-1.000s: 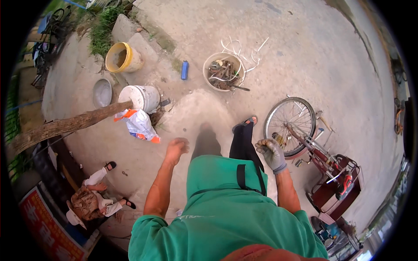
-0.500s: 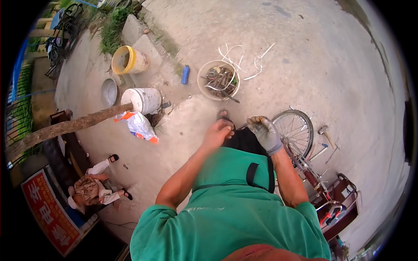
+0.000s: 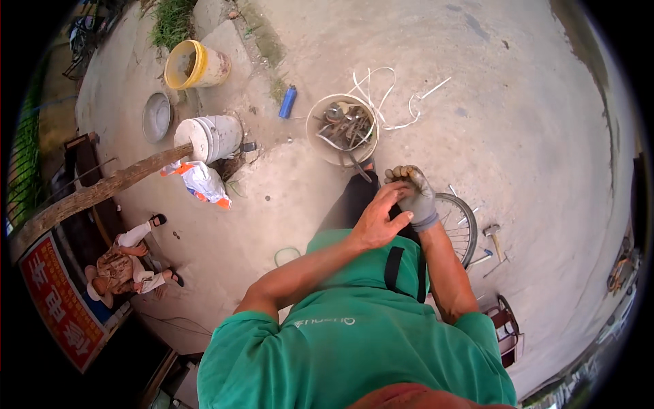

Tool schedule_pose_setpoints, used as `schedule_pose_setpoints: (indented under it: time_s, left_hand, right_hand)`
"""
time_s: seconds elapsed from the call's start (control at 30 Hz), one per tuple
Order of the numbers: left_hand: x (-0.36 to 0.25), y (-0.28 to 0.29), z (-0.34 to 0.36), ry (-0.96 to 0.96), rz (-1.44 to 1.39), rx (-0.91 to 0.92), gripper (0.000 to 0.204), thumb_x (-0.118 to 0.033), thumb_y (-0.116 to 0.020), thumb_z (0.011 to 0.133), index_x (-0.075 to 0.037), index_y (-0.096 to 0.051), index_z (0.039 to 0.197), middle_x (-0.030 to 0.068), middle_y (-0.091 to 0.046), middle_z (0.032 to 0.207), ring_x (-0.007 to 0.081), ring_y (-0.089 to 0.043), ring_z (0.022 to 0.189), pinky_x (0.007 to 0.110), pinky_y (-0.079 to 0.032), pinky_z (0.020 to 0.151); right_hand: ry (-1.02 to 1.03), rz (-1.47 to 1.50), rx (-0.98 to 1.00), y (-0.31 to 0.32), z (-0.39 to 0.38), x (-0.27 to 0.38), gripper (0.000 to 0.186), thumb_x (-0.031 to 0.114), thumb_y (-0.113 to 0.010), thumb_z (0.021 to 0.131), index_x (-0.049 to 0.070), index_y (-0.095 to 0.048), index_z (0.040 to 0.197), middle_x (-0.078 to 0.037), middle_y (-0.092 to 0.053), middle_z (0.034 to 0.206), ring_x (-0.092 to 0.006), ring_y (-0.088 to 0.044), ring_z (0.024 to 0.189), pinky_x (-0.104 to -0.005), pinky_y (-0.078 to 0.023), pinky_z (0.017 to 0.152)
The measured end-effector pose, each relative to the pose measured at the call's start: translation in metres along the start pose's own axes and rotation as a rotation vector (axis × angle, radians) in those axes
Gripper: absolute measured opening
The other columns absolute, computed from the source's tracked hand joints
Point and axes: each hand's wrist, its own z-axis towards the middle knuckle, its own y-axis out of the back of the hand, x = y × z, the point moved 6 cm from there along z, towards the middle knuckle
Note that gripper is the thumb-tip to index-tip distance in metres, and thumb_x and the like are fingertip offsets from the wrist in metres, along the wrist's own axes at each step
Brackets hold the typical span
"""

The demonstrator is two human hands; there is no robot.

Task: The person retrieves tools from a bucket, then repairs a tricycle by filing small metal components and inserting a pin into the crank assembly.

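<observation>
My bare left hand [image 3: 377,225] reaches across to the right, its fingers stretched out and its thumb apart. Its fingertips touch or overlap the palm of my right hand [image 3: 419,198], which wears a grey work glove with dirty fingertips. The gloved fingers are curled in; whether something small lies inside them cannot be seen. Just ahead of both hands stands a pale bucket [image 3: 313,140] full of metal tools and parts. A white strap [image 3: 385,112] trails over its rim. Beside my right forearm lies a bicycle wheel [image 3: 470,228], partly hidden by the arm.
A hammer [image 3: 493,233] lies right of the wheel. To the left are a blue cylinder [image 3: 287,102], a yellow bucket [image 3: 197,65], a white bucket [image 3: 221,136], a metal basin [image 3: 157,117] and a plastic bag [image 3: 202,183]. A wooden pole [image 3: 102,192] juts in near a seated person [image 3: 119,269].
My left hand has moved right and its fingers have straightened, now meeting the gloved hand. My body has shifted forward, nearer the tool bucket. The bicycle is now mostly hidden or out of view.
</observation>
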Motion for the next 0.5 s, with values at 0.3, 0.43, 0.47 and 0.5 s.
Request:
schedule_pose_setpoints:
  time_s: [0.3, 0.43, 0.47, 0.5]
  left_hand:
    - [0.146, 0.083, 0.056, 0.418, -0.375, -0.212, 0.028, -0.014, -0.061, 0.104, 0.001, -0.066, 0.127, 0.0071, -0.072, 0.114, 0.0159, -0.065, 0.108, 0.031, -0.052, 0.095]
    - [0.264, 0.102, 0.098, 0.615, -0.545, -0.378, 0.031, -0.018, -0.057, 0.107, 0.002, -0.064, 0.129, 0.0114, -0.073, 0.116, 0.0213, -0.07, 0.108, 0.035, -0.056, 0.093]
    - [0.297, 0.101, 0.113, 0.648, -0.604, -0.428, 0.032, -0.021, -0.055, 0.108, 0.001, -0.064, 0.13, 0.0121, -0.073, 0.117, 0.0216, -0.07, 0.108, 0.034, -0.056, 0.094]
    - [0.321, 0.101, 0.131, 0.67, -0.66, -0.447, 0.033, -0.022, -0.055, 0.108, 0.001, -0.064, 0.13, 0.0118, -0.073, 0.116, 0.0214, -0.07, 0.108, 0.035, -0.056, 0.094]
  right_hand:
    - [-0.23, -0.199, 0.073, 0.042, 0.123, 0.007, 0.021, 0.023, -0.065, 0.099, 0.003, -0.062, 0.105, -0.011, -0.064, 0.103, -0.0236, -0.062, 0.094, -0.0366, -0.049, 0.085]
    - [-0.369, -0.239, 0.036, 0.101, 0.161, -0.015, 0.023, 0.024, -0.067, 0.099, 0.002, -0.062, 0.103, -0.014, -0.064, 0.102, -0.0237, -0.062, 0.091, -0.0357, -0.049, 0.083]
    - [-0.406, -0.219, 0.0, 0.123, 0.167, -0.023, 0.022, 0.022, -0.066, 0.099, 0.001, -0.062, 0.104, -0.015, -0.066, 0.104, -0.0244, -0.063, 0.092, -0.0368, -0.049, 0.085]
    - [-0.442, -0.193, 0.013, 0.135, 0.172, -0.03, 0.022, 0.022, -0.067, 0.099, 0.0, -0.062, 0.103, -0.016, -0.066, 0.104, -0.0247, -0.063, 0.093, -0.0365, -0.049, 0.085]
